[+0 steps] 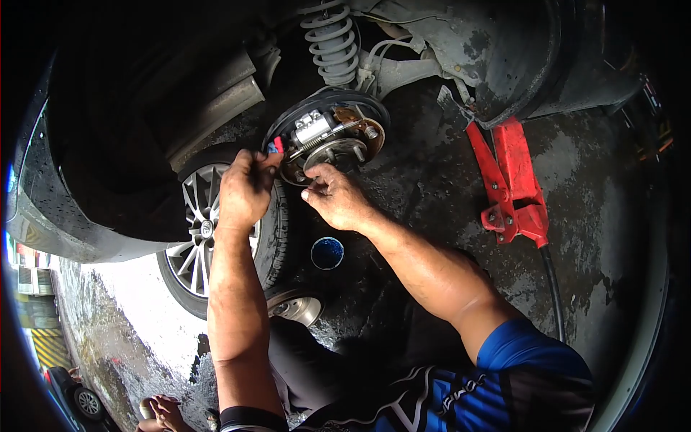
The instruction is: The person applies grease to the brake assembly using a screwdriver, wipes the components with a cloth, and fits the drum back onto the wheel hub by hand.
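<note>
An exposed drum brake assembly (363,133) hangs under the car, with a silver cylinder (311,128), a spring and a hub (332,155) with wheel studs. My left hand (248,186) is closed at its left edge, on a small red-and-blue piece (276,145) that sticks up past the fingers. My right hand (335,198) is at the lower edge of the hub, with thumb and fingers pinched together; I cannot tell what is between them. Both hands are close together, and their fingers hide part of the brake's lower left side.
A wheel with tyre (276,237) stands behind my left forearm, a metal drum (306,309) below it. A small tub of blue stuff (327,253) sits on the floor. A red floor jack (515,183) is at right, a coil spring (332,47) above. Another person's hand (167,414) shows bottom left.
</note>
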`<state>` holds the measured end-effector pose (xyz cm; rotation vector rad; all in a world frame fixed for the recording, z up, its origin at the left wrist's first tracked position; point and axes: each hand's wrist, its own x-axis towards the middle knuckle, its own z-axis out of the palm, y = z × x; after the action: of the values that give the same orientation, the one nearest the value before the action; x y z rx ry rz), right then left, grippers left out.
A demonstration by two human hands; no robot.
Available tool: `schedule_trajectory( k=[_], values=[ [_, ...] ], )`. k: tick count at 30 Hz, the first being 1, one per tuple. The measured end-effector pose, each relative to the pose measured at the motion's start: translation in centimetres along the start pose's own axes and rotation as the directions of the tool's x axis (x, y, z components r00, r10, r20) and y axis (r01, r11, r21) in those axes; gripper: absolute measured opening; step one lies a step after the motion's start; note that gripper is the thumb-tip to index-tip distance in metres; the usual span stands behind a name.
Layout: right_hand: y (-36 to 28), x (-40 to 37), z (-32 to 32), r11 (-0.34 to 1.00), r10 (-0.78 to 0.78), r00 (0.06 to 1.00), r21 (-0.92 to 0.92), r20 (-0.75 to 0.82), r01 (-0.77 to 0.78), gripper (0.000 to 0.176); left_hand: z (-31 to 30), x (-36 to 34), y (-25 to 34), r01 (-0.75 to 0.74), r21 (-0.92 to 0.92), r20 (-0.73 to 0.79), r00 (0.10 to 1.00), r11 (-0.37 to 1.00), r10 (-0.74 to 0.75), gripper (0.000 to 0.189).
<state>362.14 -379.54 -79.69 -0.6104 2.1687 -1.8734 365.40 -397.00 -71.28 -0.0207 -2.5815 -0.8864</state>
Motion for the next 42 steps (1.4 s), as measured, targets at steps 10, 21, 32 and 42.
schedule_trajectory(
  k=[10,21,32,42],
  values=[
    [0.8,-0.1,1.8,0.998,-0.039,0.991,0.053,0.132,0.032,0.038,0.5,-4.1,-2.7,0.114,-0.788,0.023,0.987,0.605,-0.156,0.021],
    [2.3,1.2,2.2,0.934,-0.087,0.993,0.339,-0.081,0.109,0.013,0.6,-5.7,-4.0,0.049,-0.886,-0.058,0.975,0.462,-0.216,0.020],
    [-1.7,-0.6,0.5,0.836,0.324,0.892,0.345,0.315,-0.426,0.042,0.4,-7.2,-1.8,-0.229,-0.819,-0.328,0.939,0.526,-0.102,0.026],
    [0.1,-0.4,2.0,0.739,-0.060,0.975,0.666,0.215,-0.101,0.037,-0.6,-7.4,-1.6,-0.079,-0.924,-0.195,0.939,0.374,-0.283,0.031]
  ],
)
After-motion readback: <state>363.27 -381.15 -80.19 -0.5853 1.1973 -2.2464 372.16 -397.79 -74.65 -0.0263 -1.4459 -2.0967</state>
